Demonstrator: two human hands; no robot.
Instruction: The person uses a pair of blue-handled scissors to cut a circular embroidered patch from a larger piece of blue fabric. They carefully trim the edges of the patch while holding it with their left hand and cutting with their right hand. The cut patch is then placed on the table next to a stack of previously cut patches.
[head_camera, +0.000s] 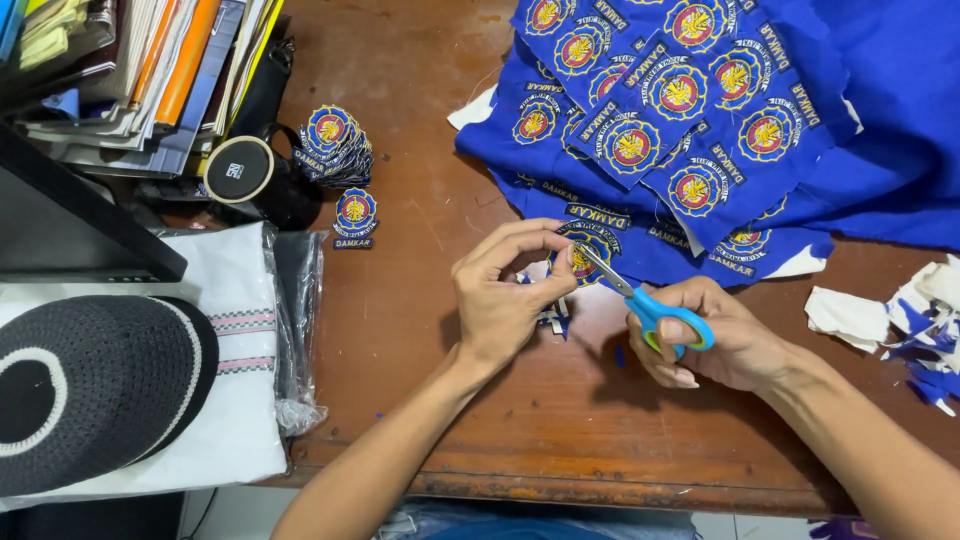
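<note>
While the person leans over the near edge of the wooden counter (560, 440), both forearms come in from below and meet at the middle. The left hand (505, 290) pinches a small embroidered patch (582, 258) by its edge between thumb and fingertips, tilting it up so the border faces the blades. The right hand (715, 345) is closed through the blue loops of a pair of scissors (640, 300), whose blades stand open at the patch's rim, seemingly to trim close around the stitched outline. Small blue offcuts (553, 318) lie on the wood just under the patch, where they would drop from the cut.

To the right, near that hand, a heap of white and blue scraps (900, 325) sits pushed aside. On the left lie a folded white cloth in a clear bag (240, 330) and a black knitted cap (90, 390), kept away from the cutting.

Further back, a stack of finished patches (335, 148) stands beside a dark mug (250, 180), with one loose patch (355, 215) in front of it. Across the far right spreads the blue fabric sheet (700, 110) of uncut emblems, within easy reach of the scissors. Piled books and papers (150, 70) fill the far left corner.
</note>
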